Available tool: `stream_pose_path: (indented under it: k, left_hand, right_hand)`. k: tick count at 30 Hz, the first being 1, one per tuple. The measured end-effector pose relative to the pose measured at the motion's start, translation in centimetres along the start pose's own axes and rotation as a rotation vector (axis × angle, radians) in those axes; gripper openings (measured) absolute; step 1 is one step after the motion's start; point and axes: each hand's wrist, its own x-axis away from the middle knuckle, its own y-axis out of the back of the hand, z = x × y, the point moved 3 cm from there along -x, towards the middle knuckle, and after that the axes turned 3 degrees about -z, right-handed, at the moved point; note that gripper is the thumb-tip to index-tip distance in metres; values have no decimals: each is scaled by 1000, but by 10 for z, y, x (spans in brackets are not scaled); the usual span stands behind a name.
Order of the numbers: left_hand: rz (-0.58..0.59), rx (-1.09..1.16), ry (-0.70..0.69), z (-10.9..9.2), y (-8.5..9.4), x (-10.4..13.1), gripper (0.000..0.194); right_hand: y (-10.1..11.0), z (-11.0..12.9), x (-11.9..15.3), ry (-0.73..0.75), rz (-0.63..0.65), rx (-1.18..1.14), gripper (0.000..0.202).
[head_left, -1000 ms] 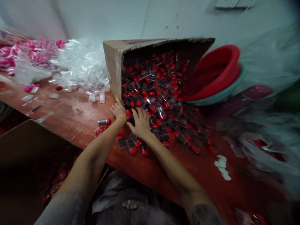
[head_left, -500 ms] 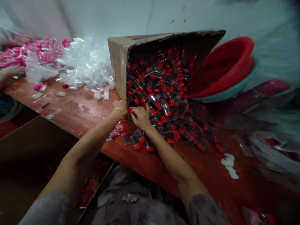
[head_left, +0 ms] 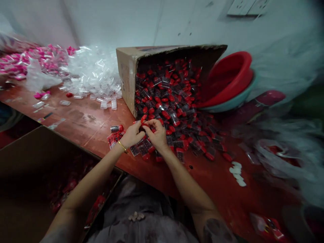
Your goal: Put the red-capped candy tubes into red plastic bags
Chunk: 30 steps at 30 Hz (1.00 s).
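Note:
My left hand (head_left: pixel 133 135), with a gold bracelet at its wrist, is closed in a pinch on a small red piece (head_left: pixel 143 118). It looks like the red cap of one of the small clear containers; its lower part is hidden by the fingers. My right hand (head_left: pixel 158 136) meets the left there, thumb and fingers pinched at the same spot. Beyond the hands lies a heap of red-capped clear containers (head_left: pixel 165 114) with dark contents, spilling from a tipped cardboard box (head_left: pixel 128 81). Left of my left hand are a single container (head_left: pixel 116 128) and small red printed packets (head_left: pixel 113 139).
Clear plastic pieces (head_left: pixel 93 77) and pink pieces (head_left: pixel 48 57) are piled at the left. Red and pale-blue basins (head_left: pixel 227 81) lean right of the box. White discs (head_left: pixel 237 173) lie on the red table (head_left: pixel 202 189). An open carton (head_left: pixel 22 152) stands below the table edge.
My left hand has come back from the box's corner toward me and now meets my right hand over a red piece. The view has shifted slightly; a co-worker's hand at far left has mostly left view.

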Motion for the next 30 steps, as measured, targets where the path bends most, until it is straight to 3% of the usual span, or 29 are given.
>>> stream_pose_path:
  k: [2,5,8,10,13,17,22,26,30]
  left_hand:
    - [13,151,-37,-3,-4,13,26]
    - [131,318,-42,-12,-7,31,15]
    - [206,562,63,-16,-13,49,18]
    - [140,759,191,-16,-19,59,31]
    - [-48,946,344,-14,-31,73,43]
    - [-166,982,371,-20,-43,86,38]
    - [-140,891,293,-28,-48,98,42]
    - [-44,838,203,-34,-51,103,42]
    - [14,844,245,-33,-55,106,41]
  right_hand:
    - [9,9,7,49,25,92,37]
    - [27,27,14,284,156,294,59]
    - [43,37,26,437,334,372,51]
    - [49,40,38,446,363,387,44]
    - [48,42,60,420,341,424,53]
    - [41,47,88,392,258,502,69]
    - [44,58,110,393,104,495,76]
    - [48,63,119,426,77,469,74]
    - [47,62,127,412,23,473,71]
